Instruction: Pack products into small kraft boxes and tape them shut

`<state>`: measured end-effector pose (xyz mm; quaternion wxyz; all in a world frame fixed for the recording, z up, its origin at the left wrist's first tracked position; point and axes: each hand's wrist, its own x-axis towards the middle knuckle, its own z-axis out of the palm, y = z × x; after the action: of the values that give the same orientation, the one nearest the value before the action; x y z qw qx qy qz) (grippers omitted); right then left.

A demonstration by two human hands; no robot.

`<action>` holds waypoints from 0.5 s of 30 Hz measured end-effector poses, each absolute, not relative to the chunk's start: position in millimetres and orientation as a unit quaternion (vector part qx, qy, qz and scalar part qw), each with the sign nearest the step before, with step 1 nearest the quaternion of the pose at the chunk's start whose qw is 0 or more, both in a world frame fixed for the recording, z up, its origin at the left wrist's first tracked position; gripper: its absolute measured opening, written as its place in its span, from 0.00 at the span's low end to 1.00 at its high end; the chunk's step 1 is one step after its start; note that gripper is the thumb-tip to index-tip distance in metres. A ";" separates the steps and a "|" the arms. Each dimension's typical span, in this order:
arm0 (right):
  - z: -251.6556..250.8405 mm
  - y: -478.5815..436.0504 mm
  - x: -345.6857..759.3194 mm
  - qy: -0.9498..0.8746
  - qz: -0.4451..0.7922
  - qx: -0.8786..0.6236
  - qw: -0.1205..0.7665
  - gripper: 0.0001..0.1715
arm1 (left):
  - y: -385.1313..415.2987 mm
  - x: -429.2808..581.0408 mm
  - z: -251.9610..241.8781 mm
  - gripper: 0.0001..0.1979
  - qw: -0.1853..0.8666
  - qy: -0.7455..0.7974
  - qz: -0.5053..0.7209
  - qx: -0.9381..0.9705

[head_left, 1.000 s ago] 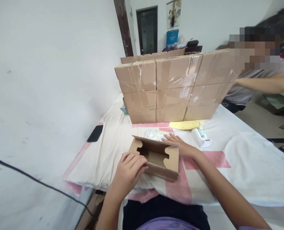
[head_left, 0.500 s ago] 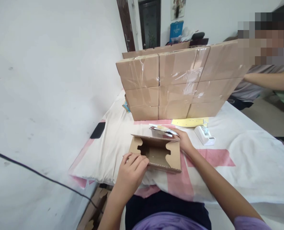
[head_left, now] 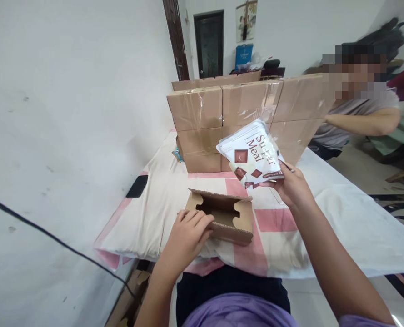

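An open-topped cardboard box [head_left: 234, 234] stands on the table close to my body, its end flaps notched. My left hand [head_left: 194, 227] grips the near left part of its rim, fingers over the edge. Up and to the right of the box, my right hand [head_left: 292, 184] pinches the lower right corner of white pouches [head_left: 252, 154] printed "Super Meal" with brown-red squares. They look like a few stacked pouches, held tilted above the table. The inside of the box is dark, so its bottom cannot be made out.
Taped cardboard boxes [head_left: 202, 109] are stacked at the back of the table. A black phone [head_left: 137, 186] lies at the left edge beside the wall. A black cable [head_left: 52, 235] crosses the left side. Another person [head_left: 361, 113] is behind the stack on the right.
My right hand has lifted the pouches from behind the box, up and to the right, turning their printed face into view. My left hand stays on the box rim. The view has shifted slightly.
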<state>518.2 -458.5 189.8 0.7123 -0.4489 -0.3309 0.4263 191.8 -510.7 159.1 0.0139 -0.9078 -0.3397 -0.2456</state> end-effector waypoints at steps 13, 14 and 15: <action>192.4 -493.1 476.8 -0.286 0.674 -0.356 0.580 0.11 | -515.2 195.3 149.0 0.10 0.036 -0.351 -0.319 -0.880; 188.6 -494.1 473.8 -0.306 0.672 -0.346 0.579 0.10 | -515.4 195.8 149.3 0.11 0.039 -0.352 -0.331 -0.875; 185.0 -495.0 470.7 -0.337 0.663 -0.338 0.576 0.09 | -515.1 196.3 150.6 0.12 0.047 -0.352 -0.348 -0.867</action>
<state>470.7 -495.0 185.0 0.5763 -0.3379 -0.3373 0.6633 196.3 -515.1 150.6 0.0469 -0.8675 -0.3519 -0.3485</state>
